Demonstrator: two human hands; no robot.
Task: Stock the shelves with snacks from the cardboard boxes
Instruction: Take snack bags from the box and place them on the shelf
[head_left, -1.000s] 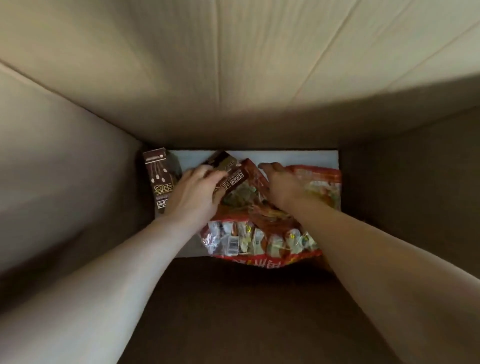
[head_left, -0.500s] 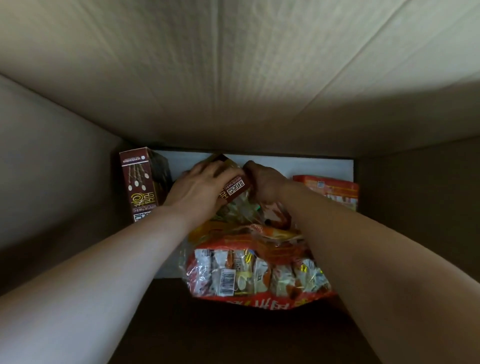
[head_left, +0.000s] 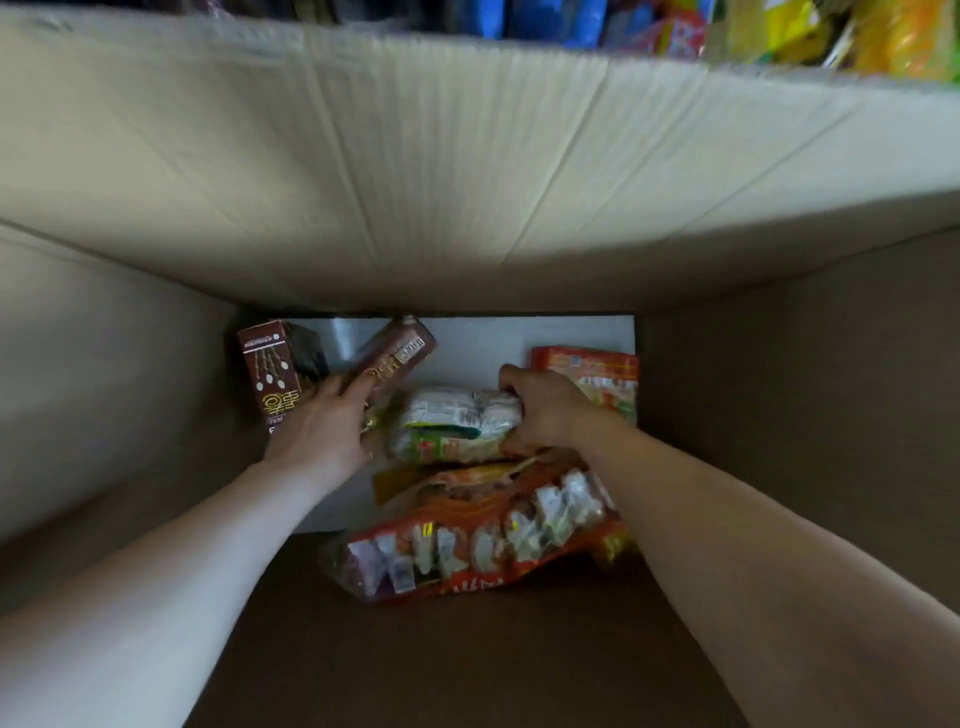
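Deep in the cardboard box (head_left: 467, 171): the snacks lie on its floor at the far end, well below the rim, with both bare arms reaching in to them.
Left hand (head_left: 327, 421): fingers laid over the lower end of a tilted brown carton (head_left: 397, 356), seemingly holding it; the thumb is hidden, so the grip underneath is not visible.
Right hand (head_left: 545, 410): fingers curled round the right end of a pale packet (head_left: 457, 421), gripping it.
Pale packet's lie: long axis runs left to right, between the two hands, resting on top of a red multipack bag (head_left: 488, 540).
Tilted carton's lie: long axis slants up and away to the right, its top end near the far wall.
Nearer hand: each hand already has its own item; the packet's free left end sits just beside the left wrist.
Left behind: an upright brown carton (head_left: 270, 374) against the left wall and a second red bag (head_left: 597, 379) beside the right hand.
Way out: I'd judge both items must come straight up towards the person, since the stocked shelves (head_left: 779, 31) show only beyond the far rim.
Risk: the soft packet, held by one end, may sag and drag on the red multipack bag.
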